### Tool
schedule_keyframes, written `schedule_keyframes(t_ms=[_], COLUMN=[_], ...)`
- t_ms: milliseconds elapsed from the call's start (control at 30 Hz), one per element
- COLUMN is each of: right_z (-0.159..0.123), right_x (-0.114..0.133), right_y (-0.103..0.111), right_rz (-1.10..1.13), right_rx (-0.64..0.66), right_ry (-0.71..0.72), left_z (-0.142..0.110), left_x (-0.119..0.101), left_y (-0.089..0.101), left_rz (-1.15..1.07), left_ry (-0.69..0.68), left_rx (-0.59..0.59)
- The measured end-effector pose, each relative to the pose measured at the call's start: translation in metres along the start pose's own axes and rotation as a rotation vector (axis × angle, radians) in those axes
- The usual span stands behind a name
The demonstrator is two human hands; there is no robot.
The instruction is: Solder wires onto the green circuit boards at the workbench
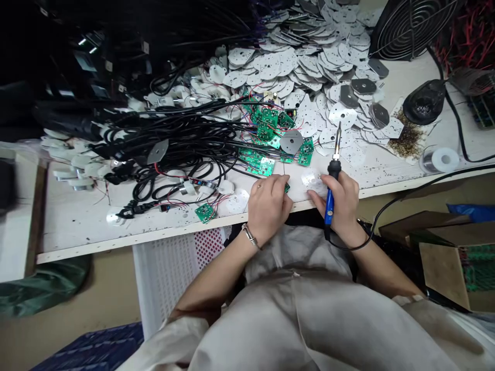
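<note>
My right hand [345, 201] is closed round the blue handle of a soldering iron [330, 203], its metal tip pointing up and away from me. At the table's front edge, my left hand [269, 206] has its fingers curled together. A small green circuit board [286, 188] peeks out by its fingertips, mostly hidden by the hand. Just beyond lie several more green circuit boards [266, 123] with thin red wires. A clear round disc [311, 178] rests on the table between my hands. Black cables [185, 134] are heaped to the left.
White discs [278, 64] are piled at the back. A fan [412, 28] stands back right. Below it are a dark soldering iron holder [424, 101] and a solder spool [441, 158]. The iron's cord [390, 202] runs off right. A cardboard box [443, 268] sits lower right.
</note>
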State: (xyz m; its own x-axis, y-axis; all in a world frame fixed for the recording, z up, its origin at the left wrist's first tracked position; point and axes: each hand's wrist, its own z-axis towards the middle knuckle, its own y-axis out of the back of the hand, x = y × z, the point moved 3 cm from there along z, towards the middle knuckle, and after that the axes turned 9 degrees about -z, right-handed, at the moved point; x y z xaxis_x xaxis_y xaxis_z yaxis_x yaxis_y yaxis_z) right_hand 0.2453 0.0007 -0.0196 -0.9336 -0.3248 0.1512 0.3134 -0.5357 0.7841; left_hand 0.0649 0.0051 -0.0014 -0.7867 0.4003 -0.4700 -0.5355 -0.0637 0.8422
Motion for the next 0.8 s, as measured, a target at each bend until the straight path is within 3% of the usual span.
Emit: schedule_keyframes(t_ms=[133, 300, 367, 500, 600, 800], right_z=[-0.001, -0.003, -0.004, -0.006, -0.007, -0.014], right_x=[0.001, 0.004, 0.004, 0.001, -0.002, -0.004], right_y=[-0.001, -0.009, -0.010, -0.008, -0.005, -0.008], right_rz=[0.145, 0.099, 0.122, 0.165, 0.143, 0.123], right_rx=[-0.078, -0.069, -0.062, -0.056, -0.026, -0.045], right_ry=[0.035, 0.002, -0.002, 0.000, -0.015, 0.000], left_z=[-0.001, 0.003, 0.003, -0.002, -0.005, -0.005], left_x=[-0.003, -0.009, -0.014, -0.021, -0.019, -0.020], left_y=[0.004, 0.003, 0.002, 0.002, 0.001, -0.008], left_rz=[0.094, 0.269, 0.215, -0.113, -0.184, 0.025], left_ry=[0.000, 0.091, 0.048, -0.125, -0.102, -0.143], left_rx=[0.130, 0.112, 0.107, 0.035, -0.034, 0.147])
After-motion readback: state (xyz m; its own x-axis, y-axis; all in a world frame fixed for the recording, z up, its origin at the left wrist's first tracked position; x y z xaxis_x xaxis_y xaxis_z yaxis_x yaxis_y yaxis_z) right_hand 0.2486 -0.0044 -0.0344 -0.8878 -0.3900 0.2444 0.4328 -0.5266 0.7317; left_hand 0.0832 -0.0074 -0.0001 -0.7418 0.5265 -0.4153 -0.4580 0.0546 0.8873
